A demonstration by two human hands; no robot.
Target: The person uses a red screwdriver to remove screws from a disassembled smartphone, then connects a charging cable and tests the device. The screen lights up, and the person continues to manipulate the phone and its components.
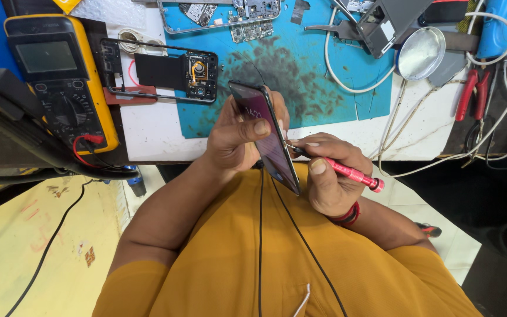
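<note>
Gripping a dark smartphone point(271, 141) edge-on above the lap, the left hand point(239, 138) clamps it with thumb across the lit screen, while the right hand point(330, 176) pinches a red screwdriver point(347, 171) against its side, near a blue repair mat point(300, 70) and yellow multimeter point(60, 76).

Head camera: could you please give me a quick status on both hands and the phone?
Left hand grips smartphone, screen lit, tilted on edge. Right hand holds red screwdriver, tip at phone's side edge. Two black cables hang below the phone.
</note>
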